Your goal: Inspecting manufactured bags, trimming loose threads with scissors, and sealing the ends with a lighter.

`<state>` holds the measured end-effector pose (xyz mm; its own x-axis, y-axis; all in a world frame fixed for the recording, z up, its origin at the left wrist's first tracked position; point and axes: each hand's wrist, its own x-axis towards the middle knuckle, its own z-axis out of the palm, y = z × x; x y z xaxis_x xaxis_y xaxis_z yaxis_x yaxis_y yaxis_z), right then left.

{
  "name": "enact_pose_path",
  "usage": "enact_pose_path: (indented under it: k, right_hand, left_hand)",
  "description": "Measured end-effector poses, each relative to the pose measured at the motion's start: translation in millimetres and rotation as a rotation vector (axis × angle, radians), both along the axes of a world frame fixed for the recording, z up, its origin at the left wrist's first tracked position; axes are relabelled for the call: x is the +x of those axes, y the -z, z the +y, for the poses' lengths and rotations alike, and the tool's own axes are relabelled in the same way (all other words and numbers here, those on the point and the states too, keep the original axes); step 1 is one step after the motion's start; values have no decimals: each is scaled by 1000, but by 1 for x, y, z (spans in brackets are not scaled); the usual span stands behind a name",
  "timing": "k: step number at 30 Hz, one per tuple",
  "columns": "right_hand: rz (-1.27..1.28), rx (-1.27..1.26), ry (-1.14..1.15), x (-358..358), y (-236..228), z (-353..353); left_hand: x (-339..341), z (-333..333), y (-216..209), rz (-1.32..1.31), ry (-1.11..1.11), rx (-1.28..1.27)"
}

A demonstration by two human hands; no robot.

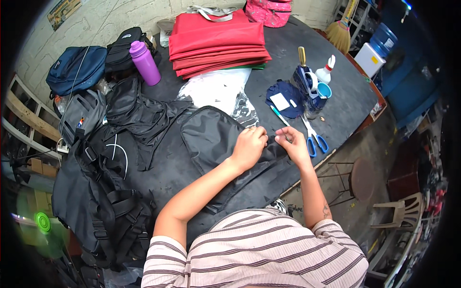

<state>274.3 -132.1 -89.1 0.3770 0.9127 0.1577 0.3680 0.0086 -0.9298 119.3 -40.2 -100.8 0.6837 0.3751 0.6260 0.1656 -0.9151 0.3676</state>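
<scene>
A black fabric bag piece (211, 132) with a rounded, piped edge lies on the dark table in front of me. At its right end my left hand (249, 148) is closed, its curled fingers gripping the fabric. Just beside it, my right hand (293, 145) pinches thumb and fingertips together at a small dark bit by the bag's edge, too small to make out. Close to the right hand lie scissors (312, 139) with blue handles and a slim white-and-teal pen-like tool (280, 115).
Red folded fabric bags (218, 43) are stacked at the back, near a purple bottle (145, 65). Black bags and straps (103, 206) crowd the left. A navy organizer (307, 89), a spray bottle (325, 72) and a navy cloth (283, 96) stand or lie right. A plastic chair (403, 211) is beyond the table edge.
</scene>
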Motion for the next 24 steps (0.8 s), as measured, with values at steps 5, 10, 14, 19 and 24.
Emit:
enact_pose_path:
  k: [5, 10, 14, 19, 24]
  right_hand:
    - [198, -137, 114, 8, 11, 2]
    - [-387, 144, 361, -21, -6, -3]
    - [-211, 256, 317, -42, -19, -15]
    - [-76, 286, 213, -63, -17, -17]
    - [-15, 142, 35, -77, -9, -13]
  left_hand:
    - [18, 6, 6, -207, -26, -311]
    - [23, 48, 2, -607, 29, -1312]
    - [-2, 51, -13, -570, 67, -1225]
    - [-42, 33, -26, -266, -135, -658]
    - [-139, 80, 7, -10, -785, -113]
